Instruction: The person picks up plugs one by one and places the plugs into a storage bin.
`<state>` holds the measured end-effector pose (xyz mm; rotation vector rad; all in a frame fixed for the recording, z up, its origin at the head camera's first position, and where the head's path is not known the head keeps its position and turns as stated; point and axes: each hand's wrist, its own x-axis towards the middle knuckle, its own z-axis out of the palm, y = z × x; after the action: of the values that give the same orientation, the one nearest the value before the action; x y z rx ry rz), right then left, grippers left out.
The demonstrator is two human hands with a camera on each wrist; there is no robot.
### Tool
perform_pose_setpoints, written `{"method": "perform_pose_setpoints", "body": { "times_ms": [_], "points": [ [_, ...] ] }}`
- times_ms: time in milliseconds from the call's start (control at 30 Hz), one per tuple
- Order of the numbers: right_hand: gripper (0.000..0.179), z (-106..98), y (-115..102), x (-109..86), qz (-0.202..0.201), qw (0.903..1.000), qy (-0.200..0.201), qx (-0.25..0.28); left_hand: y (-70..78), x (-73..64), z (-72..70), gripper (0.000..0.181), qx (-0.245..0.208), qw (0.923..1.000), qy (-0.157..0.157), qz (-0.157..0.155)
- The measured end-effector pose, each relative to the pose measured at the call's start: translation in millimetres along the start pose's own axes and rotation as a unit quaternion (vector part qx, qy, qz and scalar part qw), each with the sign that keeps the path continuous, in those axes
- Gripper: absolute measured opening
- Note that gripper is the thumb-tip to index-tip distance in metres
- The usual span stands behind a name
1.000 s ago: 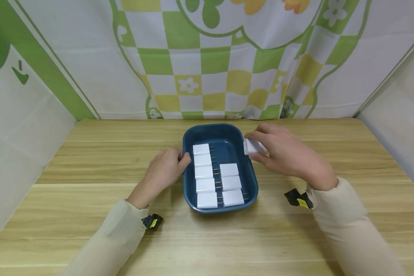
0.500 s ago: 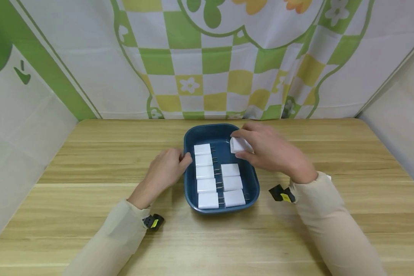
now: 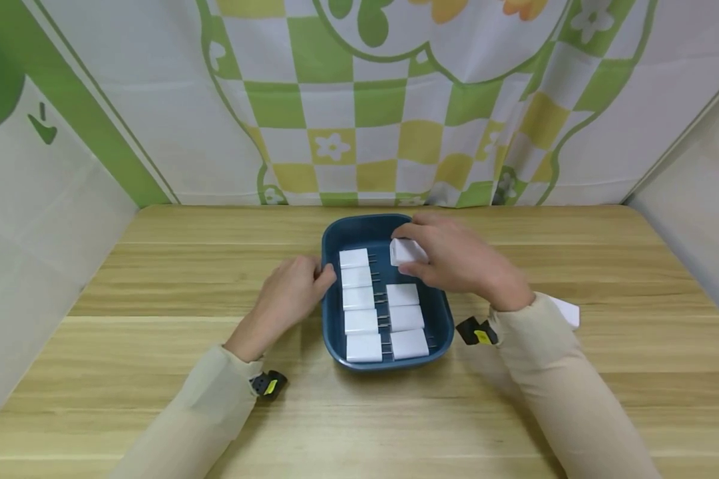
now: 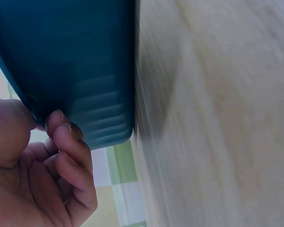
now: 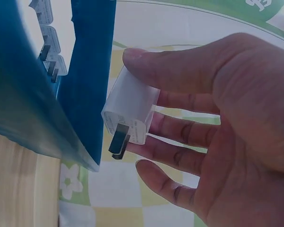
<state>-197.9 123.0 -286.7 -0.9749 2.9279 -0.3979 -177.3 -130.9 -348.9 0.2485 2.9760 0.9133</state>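
Note:
A dark blue rectangular bin (image 3: pixel 368 229) stands on the table, with several white plug chargers (image 3: pixel 359 298) laid in two columns inside, the left column longer. My left hand (image 3: pixel 290 293) pinches the bin's left rim between thumb and curled fingers; the left wrist view shows the fingertips (image 4: pixel 59 118) against the outer wall. Over the far right part of the bin, my right hand (image 3: pixel 458 259) holds another white charger (image 5: pixel 130 101) between thumb and fingers. Its two flat metal prongs (image 5: pixel 119 139) point back toward the wrist camera. The bin's floor beneath that charger is partly hidden by the hand.
Another white charger (image 3: pixel 565 311) lies on the wooden table (image 3: pixel 174 293) beyond the right sleeve, partly covered by it. A green, yellow and white checked curtain (image 3: pixel 377 133) hangs along the table's back edge.
My right hand has moved left, bringing its charger from outside the bin's right rim to over the bin. A charger on the table has come into view behind the right sleeve. My left hand keeps its grip.

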Motion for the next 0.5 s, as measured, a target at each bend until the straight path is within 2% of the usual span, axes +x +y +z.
{"method": "perform_pose_setpoints", "body": {
  "times_ms": [500],
  "points": [
    [0.045, 2.3, 2.4, 8.1, 0.009, 0.9998, -0.008, 0.015, 0.1, 0.6, 0.4, 0.043, -0.001, 1.0, -0.002, 0.0]
  ]
}}
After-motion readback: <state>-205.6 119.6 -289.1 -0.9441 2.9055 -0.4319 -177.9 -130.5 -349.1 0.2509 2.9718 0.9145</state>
